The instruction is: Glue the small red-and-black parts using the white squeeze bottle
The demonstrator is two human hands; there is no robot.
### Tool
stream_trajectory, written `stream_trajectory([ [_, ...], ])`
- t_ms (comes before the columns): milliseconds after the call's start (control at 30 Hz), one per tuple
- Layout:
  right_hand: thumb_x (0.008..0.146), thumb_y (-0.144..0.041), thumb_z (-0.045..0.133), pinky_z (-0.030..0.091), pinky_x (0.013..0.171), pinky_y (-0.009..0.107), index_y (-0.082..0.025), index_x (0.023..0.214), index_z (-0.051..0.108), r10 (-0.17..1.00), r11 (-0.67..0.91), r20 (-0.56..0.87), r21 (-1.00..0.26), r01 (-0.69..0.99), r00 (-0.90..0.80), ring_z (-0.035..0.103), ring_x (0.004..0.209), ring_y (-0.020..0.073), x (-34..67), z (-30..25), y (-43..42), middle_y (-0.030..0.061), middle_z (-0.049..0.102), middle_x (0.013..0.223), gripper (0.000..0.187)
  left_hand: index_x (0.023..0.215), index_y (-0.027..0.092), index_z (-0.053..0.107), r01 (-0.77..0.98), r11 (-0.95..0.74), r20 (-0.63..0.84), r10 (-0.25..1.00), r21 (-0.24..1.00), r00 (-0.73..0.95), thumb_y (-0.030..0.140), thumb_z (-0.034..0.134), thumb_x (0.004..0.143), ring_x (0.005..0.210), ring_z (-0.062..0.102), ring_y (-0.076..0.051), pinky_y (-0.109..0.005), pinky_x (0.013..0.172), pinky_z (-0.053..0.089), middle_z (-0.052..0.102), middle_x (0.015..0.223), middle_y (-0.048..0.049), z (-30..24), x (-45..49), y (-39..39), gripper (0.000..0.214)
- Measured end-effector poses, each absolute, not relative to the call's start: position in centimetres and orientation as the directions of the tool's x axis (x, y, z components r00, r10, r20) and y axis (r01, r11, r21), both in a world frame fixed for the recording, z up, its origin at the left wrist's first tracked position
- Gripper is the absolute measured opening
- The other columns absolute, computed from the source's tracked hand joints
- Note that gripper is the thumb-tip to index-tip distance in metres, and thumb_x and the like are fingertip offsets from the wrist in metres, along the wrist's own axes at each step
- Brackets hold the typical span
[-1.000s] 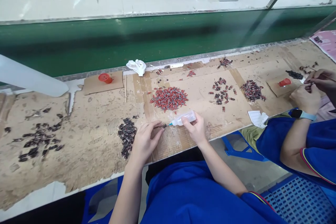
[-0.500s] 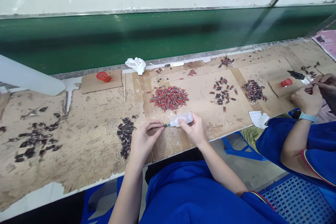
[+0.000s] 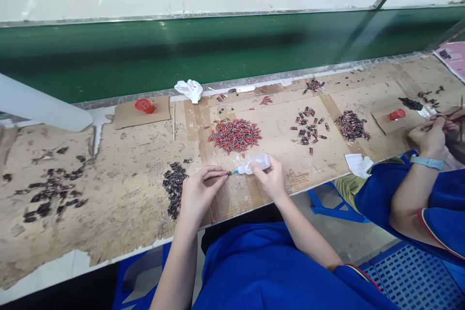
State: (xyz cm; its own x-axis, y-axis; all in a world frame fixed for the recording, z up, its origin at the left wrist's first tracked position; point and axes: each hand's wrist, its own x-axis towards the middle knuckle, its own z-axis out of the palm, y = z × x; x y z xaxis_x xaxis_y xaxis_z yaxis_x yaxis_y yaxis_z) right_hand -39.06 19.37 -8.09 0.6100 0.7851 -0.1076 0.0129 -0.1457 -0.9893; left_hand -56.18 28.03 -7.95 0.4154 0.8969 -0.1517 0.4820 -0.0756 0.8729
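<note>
Between thumb and fingertips, my left hand (image 3: 203, 188) pinches a small dark part (image 3: 229, 173), too small to make out fully. My right hand (image 3: 271, 178) grips a translucent squeeze bottle (image 3: 253, 164), tilted nearly flat, its blue nozzle tip pointing left at the dark part. Whether the tip touches the part I cannot tell. Just beyond the bottle lies a heap of small red and silver parts (image 3: 235, 135). A pile of black parts (image 3: 174, 184) rests left of my left hand.
More black parts (image 3: 54, 193) are scattered far left. A red cup (image 3: 144, 105) stands on a cardboard piece, near a crumpled white tissue (image 3: 189, 90). Red-black parts (image 3: 308, 126) lie to the right. A co-worker's hands (image 3: 432, 135) work at the far right, near another red cup (image 3: 396, 114).
The bottle has shifted very slightly right, still held close to the dark part. My left hand stays nearly in place. The co-worker's hands have moved a little.
</note>
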Motion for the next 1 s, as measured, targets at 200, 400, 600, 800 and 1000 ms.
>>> stream_trajectory([
  [200,0.072,-0.041,0.066,0.041,0.055,0.025,-0.018,0.068,0.057,0.795,-0.160,-0.102,-0.986,0.045,0.598,0.049,0.055,0.0126,-39.4,-8.0,19.5,-0.0021,0.057,0.061,0.025,0.083,0.021,0.068,0.452,-0.058,-0.149,0.900,0.890,0.409,0.041,0.071,0.069,0.085,0.074,-0.025,-0.042,0.092,0.055,0.078,0.083,-0.0054,-8.0,-56.1,27.8,0.025],
  [400,0.072,-0.038,0.066,0.042,0.056,0.025,-0.018,0.068,0.057,0.758,-0.170,-0.083,-0.983,0.073,0.647,0.052,0.055,0.0132,-39.4,-8.1,19.3,-0.0015,0.059,0.060,0.022,0.082,0.021,0.068,0.463,-0.064,-0.153,0.897,0.884,0.415,0.041,0.071,0.069,0.084,0.074,-0.025,-0.042,0.091,0.055,0.077,0.083,-0.0051,-7.8,-56.1,27.8,0.024],
  [600,0.070,-0.044,0.067,0.049,0.058,0.027,-0.018,0.074,0.060,0.741,-0.086,-0.103,-0.995,-0.059,0.663,0.060,0.062,0.0165,-39.0,-7.7,19.4,0.0014,0.064,0.067,0.026,0.088,0.021,0.070,0.453,-0.225,-0.021,0.879,0.862,0.476,0.039,0.065,0.075,0.085,0.071,-0.023,-0.040,0.088,0.055,0.076,0.084,-0.0046,-8.1,-56.3,28.0,0.023],
  [800,0.070,-0.040,0.071,0.050,0.059,0.027,-0.019,0.092,0.063,0.857,-0.183,-0.041,-0.956,0.229,0.513,0.062,0.063,0.0164,-40.0,-7.1,18.9,0.0018,0.068,0.074,0.031,0.085,0.023,0.072,0.484,-0.366,0.188,0.907,0.795,0.377,0.041,0.054,0.084,0.088,0.066,-0.022,-0.036,0.085,0.053,0.073,0.088,-0.0055,-8.2,-58.8,28.2,0.026],
  [1000,0.080,-0.038,0.070,0.049,0.084,0.038,-0.021,0.085,0.069,0.805,-0.306,0.149,-0.725,0.617,0.575,0.064,0.090,0.0246,-39.6,-5.9,20.6,0.0096,0.071,0.091,0.018,0.083,0.023,0.070,0.451,-0.356,0.215,0.918,0.818,0.335,0.038,0.053,0.087,0.090,0.066,-0.020,-0.034,0.086,0.052,0.072,0.088,-0.0046,-7.1,-59.5,27.3,0.023],
])
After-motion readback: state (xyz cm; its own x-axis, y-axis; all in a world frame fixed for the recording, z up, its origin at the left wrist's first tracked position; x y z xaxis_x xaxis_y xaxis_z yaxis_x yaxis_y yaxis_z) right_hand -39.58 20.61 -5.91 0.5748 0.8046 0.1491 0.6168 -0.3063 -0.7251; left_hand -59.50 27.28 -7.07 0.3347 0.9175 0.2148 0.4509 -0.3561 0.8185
